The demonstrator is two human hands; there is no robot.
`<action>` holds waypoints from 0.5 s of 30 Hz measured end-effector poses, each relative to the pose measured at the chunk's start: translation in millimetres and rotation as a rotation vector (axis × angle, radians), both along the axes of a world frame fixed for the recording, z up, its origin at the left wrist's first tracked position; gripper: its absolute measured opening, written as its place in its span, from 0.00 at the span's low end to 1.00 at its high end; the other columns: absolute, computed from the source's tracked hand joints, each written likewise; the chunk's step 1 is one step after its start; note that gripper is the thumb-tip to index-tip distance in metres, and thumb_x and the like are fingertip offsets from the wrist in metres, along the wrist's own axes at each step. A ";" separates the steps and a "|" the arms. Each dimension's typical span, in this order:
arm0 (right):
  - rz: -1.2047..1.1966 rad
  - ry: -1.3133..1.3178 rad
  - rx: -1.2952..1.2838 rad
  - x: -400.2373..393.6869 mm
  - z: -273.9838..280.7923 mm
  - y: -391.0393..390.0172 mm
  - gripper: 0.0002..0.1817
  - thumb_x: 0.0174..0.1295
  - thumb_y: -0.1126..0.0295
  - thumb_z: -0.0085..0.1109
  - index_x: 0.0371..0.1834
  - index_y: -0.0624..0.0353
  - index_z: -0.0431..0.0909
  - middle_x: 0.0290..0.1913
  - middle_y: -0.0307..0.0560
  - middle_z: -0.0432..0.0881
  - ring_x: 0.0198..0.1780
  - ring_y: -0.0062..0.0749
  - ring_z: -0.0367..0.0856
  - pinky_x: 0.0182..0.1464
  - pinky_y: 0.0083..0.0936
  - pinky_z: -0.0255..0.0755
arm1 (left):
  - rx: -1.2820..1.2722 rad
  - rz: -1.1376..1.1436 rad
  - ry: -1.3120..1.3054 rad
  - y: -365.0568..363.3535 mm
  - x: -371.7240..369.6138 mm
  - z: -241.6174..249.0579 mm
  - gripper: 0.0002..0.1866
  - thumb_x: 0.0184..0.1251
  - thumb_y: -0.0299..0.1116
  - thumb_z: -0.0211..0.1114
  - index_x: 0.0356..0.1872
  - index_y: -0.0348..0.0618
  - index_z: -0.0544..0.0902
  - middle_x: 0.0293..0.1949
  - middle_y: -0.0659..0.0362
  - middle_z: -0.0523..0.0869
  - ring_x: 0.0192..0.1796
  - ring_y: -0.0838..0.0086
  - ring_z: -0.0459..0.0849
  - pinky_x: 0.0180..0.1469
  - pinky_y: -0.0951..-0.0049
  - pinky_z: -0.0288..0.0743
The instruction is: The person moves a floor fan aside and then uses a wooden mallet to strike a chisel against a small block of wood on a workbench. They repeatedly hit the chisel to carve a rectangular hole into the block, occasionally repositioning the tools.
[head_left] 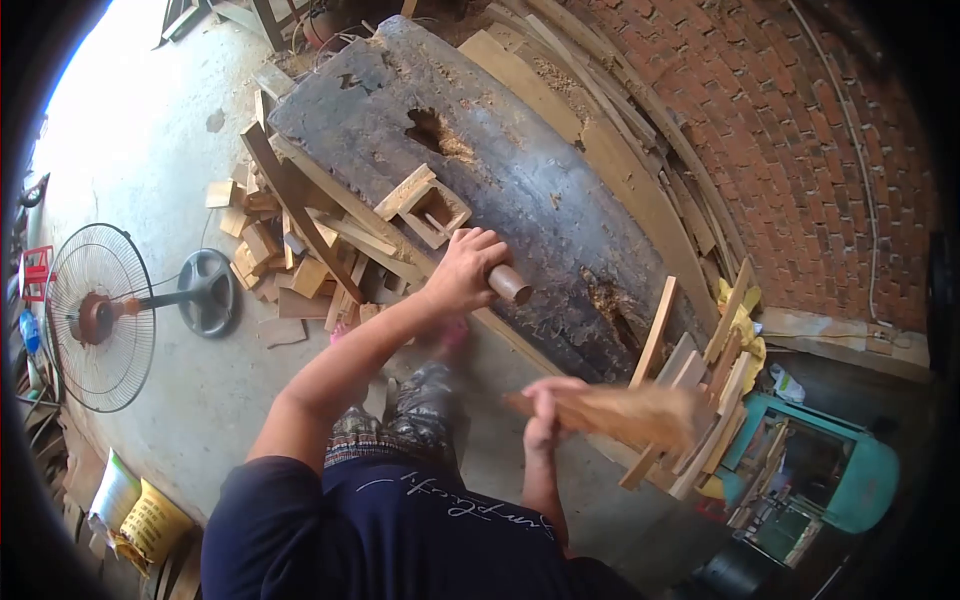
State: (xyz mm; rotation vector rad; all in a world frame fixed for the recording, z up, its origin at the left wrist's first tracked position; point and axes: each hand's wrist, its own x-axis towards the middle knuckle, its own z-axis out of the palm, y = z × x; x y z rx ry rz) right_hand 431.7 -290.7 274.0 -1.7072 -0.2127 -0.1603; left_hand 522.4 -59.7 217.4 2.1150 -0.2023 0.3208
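Note:
My left hand (465,270) is closed around a chisel (510,285) whose round brown handle end sticks out toward me. The chisel's front part reaches a wooden block (432,207) with a square opening, lying on the worn dark workbench (540,190). Over the bench's near edge, my right hand (547,412) grips the narrow end of a wooden mallet (635,415). The mallet is smeared by motion and held apart from the chisel. Its exact head shape cannot be made out.
Wood offcuts (265,250) are heaped on the floor left of the bench. A standing fan (100,315) is farther left. Wood strips (715,390) lean at the bench's right end, beside a green machine (850,480). Long boards (600,100) lie along the brick wall (800,150).

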 end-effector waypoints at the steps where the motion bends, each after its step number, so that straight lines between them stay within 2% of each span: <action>1: 0.299 -0.297 -0.405 12.3 -22.3 -12.1 0.10 0.60 0.76 0.62 0.44 0.64 0.77 0.31 0.44 0.81 0.28 0.25 0.79 0.34 0.21 0.74 | -0.029 0.009 -0.027 -0.5 -0.5 -2.5 0.15 0.42 0.32 0.72 0.33 0.46 0.77 0.35 0.56 0.76 0.44 0.58 0.76 0.55 0.58 0.64; 2: 0.078 0.507 -0.040 -3.8 -22.0 8.6 0.09 0.59 0.76 0.64 0.42 0.64 0.77 0.29 0.42 0.81 0.26 0.24 0.78 0.32 0.22 0.74 | -0.029 0.002 -0.025 -1.0 -3.0 -4.2 0.15 0.42 0.32 0.72 0.33 0.46 0.77 0.35 0.56 0.76 0.44 0.58 0.76 0.55 0.58 0.64; 4: -0.056 0.571 0.042 -8.6 -14.6 15.0 0.07 0.59 0.78 0.63 0.40 0.65 0.77 0.27 0.42 0.80 0.26 0.23 0.79 0.30 0.22 0.74 | 0.001 -0.033 -0.025 2.0 -1.4 -3.9 0.16 0.42 0.32 0.72 0.34 0.46 0.77 0.35 0.56 0.76 0.44 0.57 0.76 0.55 0.58 0.64; 6: -0.021 0.299 0.040 -11.7 4.7 7.8 0.04 0.58 0.79 0.62 0.34 0.64 0.78 0.25 0.42 0.80 0.26 0.25 0.80 0.31 0.22 0.74 | -0.001 -0.042 -0.005 2.8 -4.3 2.2 0.16 0.42 0.32 0.72 0.33 0.46 0.77 0.35 0.56 0.75 0.45 0.57 0.75 0.54 0.58 0.64; 7: -0.066 0.267 0.003 -12.9 18.0 9.6 0.04 0.54 0.76 0.57 0.24 0.62 0.76 0.23 0.42 0.78 0.25 0.26 0.77 0.35 0.23 0.71 | 0.015 -0.045 -0.008 2.0 -5.1 8.3 0.16 0.42 0.32 0.72 0.33 0.46 0.77 0.35 0.56 0.75 0.45 0.57 0.75 0.54 0.58 0.64; 8: -0.074 0.268 -0.002 -13.6 16.5 8.6 0.04 0.54 0.76 0.57 0.24 0.62 0.76 0.23 0.42 0.78 0.25 0.26 0.77 0.35 0.23 0.71 | 0.032 -0.047 -0.016 1.6 -3.8 13.5 0.15 0.42 0.32 0.72 0.33 0.46 0.76 0.36 0.56 0.75 0.46 0.57 0.75 0.53 0.58 0.63; 10: 0.028 0.107 -0.076 -13.2 0.6 -0.3 0.04 0.55 0.80 0.62 0.26 0.63 0.78 0.24 0.40 0.80 0.24 0.27 0.80 0.32 0.24 0.75 | 0.017 -0.055 -0.036 -1.8 -2.3 9.0 0.15 0.43 0.32 0.72 0.33 0.47 0.76 0.36 0.57 0.75 0.46 0.58 0.74 0.52 0.58 0.63; 11: 0.222 -0.004 -0.245 -8.3 -18.9 -13.0 0.03 0.56 0.78 0.64 0.31 0.63 0.78 0.25 0.39 0.80 0.25 0.25 0.80 0.31 0.23 0.74 | 0.027 -0.080 -0.014 -4.4 -2.0 1.5 0.15 0.43 0.33 0.72 0.33 0.48 0.77 0.36 0.57 0.75 0.46 0.58 0.74 0.53 0.58 0.63; 12: 0.076 0.519 -0.044 -13.7 -19.5 0.8 0.08 0.58 0.76 0.65 0.38 0.63 0.77 0.27 0.39 0.80 0.25 0.23 0.79 0.30 0.21 0.74 | 0.040 -0.106 0.004 -5.5 0.7 -4.1 0.15 0.43 0.33 0.72 0.33 0.48 0.77 0.36 0.57 0.75 0.46 0.59 0.75 0.53 0.59 0.63; 14: 0.064 0.569 -0.045 -10.2 -17.4 -3.4 0.12 0.58 0.76 0.66 0.43 0.63 0.76 0.28 0.38 0.80 0.24 0.22 0.78 0.28 0.20 0.73 | 0.048 -0.115 0.015 -6.2 5.3 -6.5 0.16 0.41 0.34 0.73 0.33 0.49 0.77 0.35 0.58 0.76 0.47 0.60 0.75 0.52 0.59 0.63; 15: 0.082 0.443 -0.059 -9.9 -13.1 -11.8 0.12 0.58 0.76 0.65 0.44 0.63 0.76 0.28 0.39 0.80 0.24 0.22 0.78 0.29 0.21 0.73 | 0.003 -0.114 0.017 -4.8 6.2 -4.7 0.15 0.41 0.30 0.71 0.32 0.50 0.77 0.35 0.59 0.76 0.47 0.60 0.76 0.51 0.59 0.62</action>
